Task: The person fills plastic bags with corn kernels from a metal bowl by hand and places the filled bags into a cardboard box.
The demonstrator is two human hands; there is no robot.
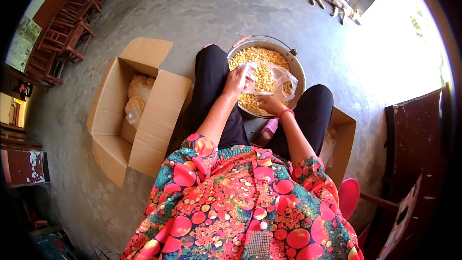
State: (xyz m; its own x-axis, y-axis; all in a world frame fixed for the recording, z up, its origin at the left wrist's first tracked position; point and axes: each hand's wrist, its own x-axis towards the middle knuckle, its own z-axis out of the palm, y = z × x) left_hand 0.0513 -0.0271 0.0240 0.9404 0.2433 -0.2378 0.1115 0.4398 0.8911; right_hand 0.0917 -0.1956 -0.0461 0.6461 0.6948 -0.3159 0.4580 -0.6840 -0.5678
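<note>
A metal bucket (pixel 301 84) of yellow corn kernels (pixel 252 103) stands between my knees. Over the kernels lies a clear plastic bag (pixel 279 74), its mouth spread and some corn showing in or through it. My left hand (pixel 236 81) is closed on the bag's left edge. Low in the bucket, my right hand (pixel 272 104), with a red band at the wrist, reaches into the corn beside the bag's lower edge. Its fingertips are partly buried, so whether they grip kernels cannot be made out.
To my left sits an open cardboard box (pixel 108 115) with filled plastic bags (pixel 139 91) inside. Another cardboard box (pixel 344 139) is by my right knee, partly hidden. A dog (pixel 329 0) lies on the concrete floor (pixel 192 9) at the far right. Wooden chairs (pixel 67 33) line the left wall.
</note>
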